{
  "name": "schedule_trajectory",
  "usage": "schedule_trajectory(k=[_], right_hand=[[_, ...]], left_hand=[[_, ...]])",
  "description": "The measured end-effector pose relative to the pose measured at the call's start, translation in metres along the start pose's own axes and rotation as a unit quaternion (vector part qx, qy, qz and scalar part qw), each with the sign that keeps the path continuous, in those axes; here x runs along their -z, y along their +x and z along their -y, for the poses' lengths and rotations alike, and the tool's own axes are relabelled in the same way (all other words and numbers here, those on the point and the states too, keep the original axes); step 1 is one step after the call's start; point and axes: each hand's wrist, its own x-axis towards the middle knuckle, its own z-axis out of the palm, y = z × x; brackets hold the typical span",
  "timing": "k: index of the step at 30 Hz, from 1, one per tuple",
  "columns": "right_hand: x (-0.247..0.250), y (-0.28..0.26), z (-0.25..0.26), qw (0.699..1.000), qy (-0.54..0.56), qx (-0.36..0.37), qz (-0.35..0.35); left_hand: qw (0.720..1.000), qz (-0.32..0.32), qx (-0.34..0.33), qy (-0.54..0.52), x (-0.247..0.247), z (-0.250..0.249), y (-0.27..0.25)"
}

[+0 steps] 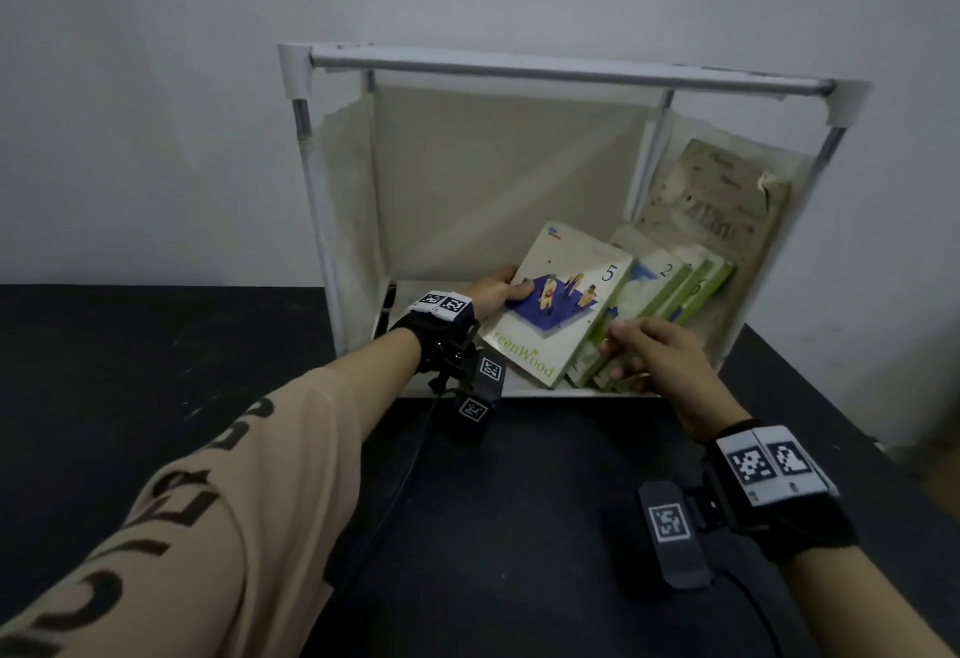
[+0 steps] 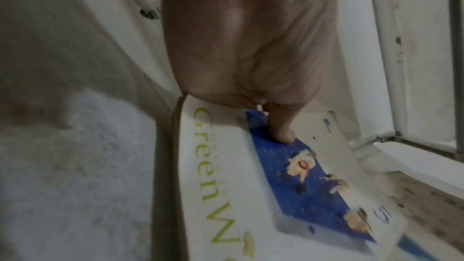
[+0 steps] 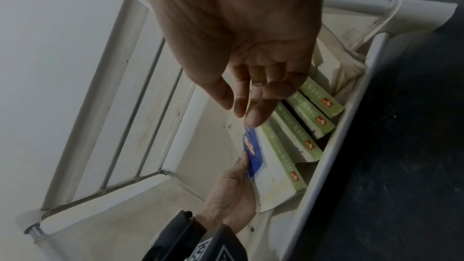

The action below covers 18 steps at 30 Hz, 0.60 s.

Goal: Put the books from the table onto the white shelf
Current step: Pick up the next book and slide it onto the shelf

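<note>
Gripping the GreenWood book (image 1: pixel 558 301), the left hand (image 1: pixel 496 293) leans it beside the relaxed right hand (image 1: pixel 657 353).

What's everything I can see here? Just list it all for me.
shelf: one, white frame with cloth sides, on the table against the wall.
book numbered 5: one, white with blue picture, leaning in the shelf, held by the left hand.
green-spined books: about four, green and white, leaning in a row to its right.
worn book: one, beige, against the shelf's right side.
table: one, black.
wall: white.
left hand: thumb on the cover, beige sleeve, wrist strap.
right hand: fingers on the green-spined books, wrist strap.
</note>
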Motion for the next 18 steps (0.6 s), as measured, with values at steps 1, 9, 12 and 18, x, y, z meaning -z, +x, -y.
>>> schedule_trajectory(k=[1,9,12,18], right_hand=[[-0.001,0.000,0.000,1.000,-0.007,0.002,0.004],[-0.008,-0.003,-0.003,1.000,0.000,-0.017,0.005],[-0.011,-0.008,-0.005,1.000,0.004,-0.022,0.006],[-0.021,-0.023,0.003,1.000,0.010,-0.017,0.008]], left_hand=[[1.000,-0.001,0.000,0.016,0.001,0.001,0.002],[0.997,-0.060,-0.031,-0.041,-0.016,-0.004,0.009],[0.988,-0.102,-0.052,-0.101,-0.024,0.004,0.011],[0.979,-0.089,-0.091,-0.157,-0.030,-0.006,-0.001]])
